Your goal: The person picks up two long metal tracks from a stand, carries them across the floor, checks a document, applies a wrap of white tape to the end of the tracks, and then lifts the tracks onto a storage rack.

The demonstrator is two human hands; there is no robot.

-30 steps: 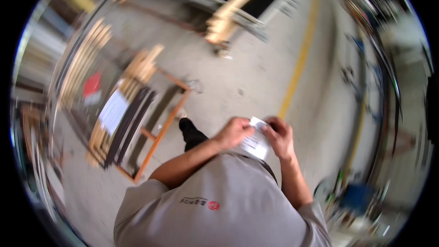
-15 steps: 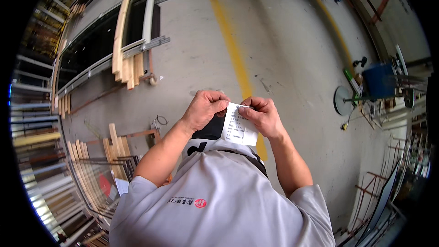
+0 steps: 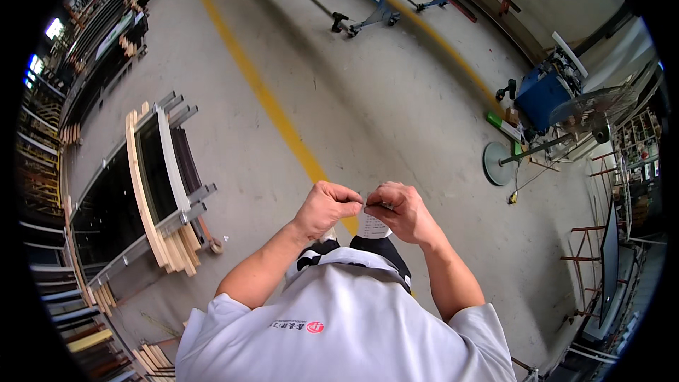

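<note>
Paper slip [image 3: 375, 226]: a small white bit of paper with dark print on it, up in front of the person's waist, over the dark pants [image 3: 378, 246].
Right hand [image 3: 400, 212]: closed in a pinch, with thumb and finger gripping the top of the slip, so the rest of it hangs down below.
Left hand [image 3: 327, 210]: thumb and fingertip pressed together, right by the slip's top left corner; I cannot tell if paper is caught between them.
Shirt [image 3: 424, 332]: light grey, with a small red mark on the chest.
Floor [image 3: 368, 113]: grey, with a long yellow line [image 3: 247, 71] that runs down behind the hands.
Person's left side: pale wood boards [image 3: 143, 187] lie across dark panels [image 3: 102, 212].
Person's right side: a fan [image 3: 593, 107] with a round base [image 3: 498, 163], near a blue box [image 3: 543, 97].
Far ahead: blue stands [image 3: 384, 10] with little wheels.
</note>
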